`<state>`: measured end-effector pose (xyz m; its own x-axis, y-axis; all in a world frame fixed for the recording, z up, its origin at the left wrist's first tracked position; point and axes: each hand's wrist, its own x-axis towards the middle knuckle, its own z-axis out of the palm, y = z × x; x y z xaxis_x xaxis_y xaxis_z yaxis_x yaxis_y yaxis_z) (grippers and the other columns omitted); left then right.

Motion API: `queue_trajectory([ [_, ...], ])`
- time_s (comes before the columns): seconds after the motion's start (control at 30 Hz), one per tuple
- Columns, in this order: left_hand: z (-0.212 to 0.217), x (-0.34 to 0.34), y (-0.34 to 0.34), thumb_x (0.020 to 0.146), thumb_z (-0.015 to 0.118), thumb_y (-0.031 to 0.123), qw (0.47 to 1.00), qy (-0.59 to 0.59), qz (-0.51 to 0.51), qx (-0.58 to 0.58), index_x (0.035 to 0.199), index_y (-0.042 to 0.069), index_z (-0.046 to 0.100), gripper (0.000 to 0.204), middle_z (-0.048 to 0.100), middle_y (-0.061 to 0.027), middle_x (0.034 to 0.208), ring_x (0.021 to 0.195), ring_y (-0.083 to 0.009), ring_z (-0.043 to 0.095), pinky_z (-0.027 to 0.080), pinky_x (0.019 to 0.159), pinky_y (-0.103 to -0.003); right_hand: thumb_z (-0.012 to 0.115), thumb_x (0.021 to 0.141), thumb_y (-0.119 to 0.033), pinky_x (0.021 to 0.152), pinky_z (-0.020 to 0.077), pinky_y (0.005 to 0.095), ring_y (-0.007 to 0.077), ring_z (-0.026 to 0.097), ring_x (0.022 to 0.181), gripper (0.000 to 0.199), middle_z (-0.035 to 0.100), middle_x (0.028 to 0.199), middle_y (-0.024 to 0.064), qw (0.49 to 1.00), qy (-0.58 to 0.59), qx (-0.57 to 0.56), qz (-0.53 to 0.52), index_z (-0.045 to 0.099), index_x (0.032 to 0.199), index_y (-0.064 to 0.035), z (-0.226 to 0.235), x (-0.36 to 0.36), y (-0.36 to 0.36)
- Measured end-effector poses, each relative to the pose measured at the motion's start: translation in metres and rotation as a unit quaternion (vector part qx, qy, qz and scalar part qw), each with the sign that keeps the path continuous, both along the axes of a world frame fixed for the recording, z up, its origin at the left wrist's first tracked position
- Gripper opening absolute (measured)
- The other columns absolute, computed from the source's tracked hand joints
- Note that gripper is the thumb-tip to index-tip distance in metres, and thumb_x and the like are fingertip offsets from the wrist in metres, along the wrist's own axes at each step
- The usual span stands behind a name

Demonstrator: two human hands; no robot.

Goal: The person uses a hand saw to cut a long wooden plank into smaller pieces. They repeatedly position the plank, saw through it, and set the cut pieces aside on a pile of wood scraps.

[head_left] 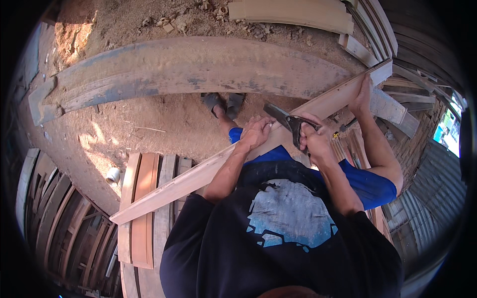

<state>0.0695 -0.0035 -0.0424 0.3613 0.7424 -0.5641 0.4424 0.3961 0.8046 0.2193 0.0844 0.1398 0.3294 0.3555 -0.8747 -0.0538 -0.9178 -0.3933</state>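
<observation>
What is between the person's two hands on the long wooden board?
In the head view, a dark metal hand tool lies between the left hand and right hand, over the long board; the right hand grips it.

We're in open shade here, with daylight patches glaring on the sawdust ground [94, 134] at left. Contrast is moderate and focus crisp at centre. Towards the rim, straight planks bow hard, detail softens, and a black fisheye border closes in.

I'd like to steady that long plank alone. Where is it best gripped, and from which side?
Probably the bare middle of the long plank, from above, fingers wrapped over its edge as the left hand does. It lies tilted and narrow, and its far end is held by another person's hand.
</observation>
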Motion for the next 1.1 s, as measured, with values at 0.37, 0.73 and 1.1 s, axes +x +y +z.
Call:
queue_trajectory([
  [0.37, -0.005, 0.002, -0.007, 0.095, 0.056, 0.020, 1.000, -0.013, 0.002, 0.001, 0.124, 0.016, 0.066, 0.031, 0.062, -0.0178, 0.110, 0.111, -0.0361, 0.057, 0.044, 0.101, -0.047, 0.057, 0.098, -0.003, 0.042, 0.0427, 0.0268, 0.0096, 0.050, 0.049, 0.038, 0.057, 0.073, 0.0031, 1.000, 0.000, -0.009, 0.016, 0.050, 0.135, 0.0012, -0.042, 0.003, -0.006],
  [0.73, -0.014, 0.004, -0.012, 0.096, 0.055, 0.021, 0.999, -0.008, 0.010, 0.031, 0.124, 0.018, 0.066, 0.031, 0.062, -0.0178, 0.110, 0.114, -0.0369, 0.056, 0.043, 0.102, -0.047, 0.052, 0.101, -0.006, 0.044, 0.0424, 0.0253, 0.0085, 0.048, 0.050, 0.036, 0.054, 0.074, 0.0031, 0.998, 0.039, 0.036, -0.018, 0.046, 0.136, 0.0000, 0.001, 0.003, -0.008],
  [1.1, 0.002, -0.002, -0.002, 0.096, 0.054, 0.020, 0.999, -0.029, 0.002, -0.035, 0.121, 0.017, 0.068, 0.029, 0.063, -0.0167, 0.110, 0.112, -0.0369, 0.057, 0.045, 0.101, -0.047, 0.055, 0.099, -0.004, 0.040, 0.0402, 0.0275, 0.0089, 0.045, 0.046, 0.034, 0.051, 0.067, 0.0011, 1.000, 0.008, -0.001, 0.016, 0.049, 0.133, -0.0004, -0.028, -0.007, -0.004],
])
